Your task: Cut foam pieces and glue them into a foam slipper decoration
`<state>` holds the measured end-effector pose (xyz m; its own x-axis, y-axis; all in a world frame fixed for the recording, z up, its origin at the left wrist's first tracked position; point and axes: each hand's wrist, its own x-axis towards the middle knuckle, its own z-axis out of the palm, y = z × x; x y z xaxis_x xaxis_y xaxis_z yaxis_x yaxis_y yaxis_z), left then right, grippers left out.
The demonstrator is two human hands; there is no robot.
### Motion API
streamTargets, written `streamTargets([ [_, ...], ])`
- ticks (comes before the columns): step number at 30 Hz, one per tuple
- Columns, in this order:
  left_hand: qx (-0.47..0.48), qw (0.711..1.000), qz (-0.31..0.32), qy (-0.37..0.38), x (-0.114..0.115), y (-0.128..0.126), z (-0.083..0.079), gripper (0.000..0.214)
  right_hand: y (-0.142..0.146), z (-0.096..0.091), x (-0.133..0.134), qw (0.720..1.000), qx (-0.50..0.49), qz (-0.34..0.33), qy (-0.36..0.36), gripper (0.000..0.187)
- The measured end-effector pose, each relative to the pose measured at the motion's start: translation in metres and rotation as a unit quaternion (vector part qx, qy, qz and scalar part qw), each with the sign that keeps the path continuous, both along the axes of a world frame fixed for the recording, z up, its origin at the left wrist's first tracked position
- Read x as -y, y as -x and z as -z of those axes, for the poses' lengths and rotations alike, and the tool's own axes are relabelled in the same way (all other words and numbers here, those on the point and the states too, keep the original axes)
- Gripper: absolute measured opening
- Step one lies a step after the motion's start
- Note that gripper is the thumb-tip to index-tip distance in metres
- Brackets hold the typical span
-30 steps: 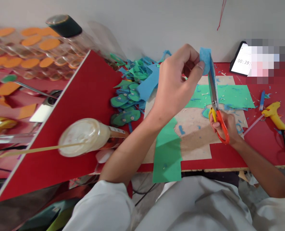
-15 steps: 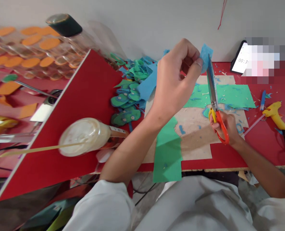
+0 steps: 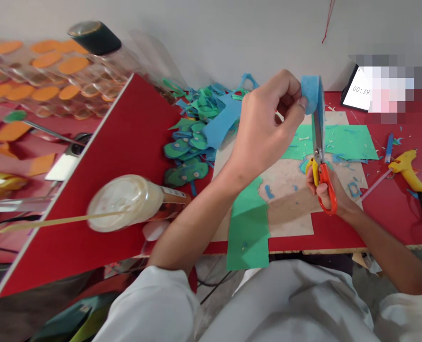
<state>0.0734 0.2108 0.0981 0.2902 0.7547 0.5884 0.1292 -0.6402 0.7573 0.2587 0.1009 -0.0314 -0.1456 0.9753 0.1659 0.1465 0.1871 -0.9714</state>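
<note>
Between the thumb and fingers of my left hand (image 3: 267,123) is a small piece of blue sheet (image 3: 309,92), raised above the worktop. My right hand (image 3: 333,187) grips a pair of scissors (image 3: 317,142) with red and yellow handles, blades pointing up. The blades meet the piece's right side, and blue lies along them. Below the hands, a green sheet (image 3: 353,142) crosses a beige board (image 3: 289,221). Another green sheet (image 3: 248,232) hangs over the table's front edge. A small blue and green cutout (image 3: 305,165) lies partly behind the scissor handles.
Green and blue cutouts (image 3: 185,171) and scraps (image 3: 207,102) pile up at the back left. A lidded cup (image 3: 125,202) with a straw stands beside a red panel (image 3: 100,142). On the right are a yellow glue gun (image 3: 408,171), a blue stick (image 3: 389,148) and a phone (image 3: 356,90) showing a timer.
My left hand has moved slightly right and down with the blue piece, which has turned against the blades. The scissors' handles have drawn closer together, and my right fingers have shifted.
</note>
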Motion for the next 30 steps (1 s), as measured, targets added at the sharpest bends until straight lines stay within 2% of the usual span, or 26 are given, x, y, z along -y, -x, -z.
streamTargets([
  [5,-0.02,1.0,0.014,-0.014,-0.001,-0.002,0.007,0.034,0.002,-0.004,0.001,1.0,-0.013,-0.004,-0.004,0.076],
  [10,-0.024,0.997,0.051,-0.044,-0.011,-0.003,0.014,0.038,0.001,-0.001,-0.001,1.0,-0.025,0.0,-0.008,0.076],
  [16,-0.008,0.999,0.036,-0.035,-0.002,-0.001,0.007,0.022,-0.003,0.003,0.0,1.0,-0.02,0.005,-0.005,0.075],
  [25,-0.057,0.998,0.009,-0.036,-0.003,0.001,0.012,0.022,0.003,-0.008,-0.004,0.998,-0.047,0.038,0.008,0.074],
  [30,-0.05,0.998,0.013,-0.026,-0.004,0.002,0.011,0.025,-0.001,-0.005,-0.003,0.999,-0.029,0.034,-0.005,0.076],
])
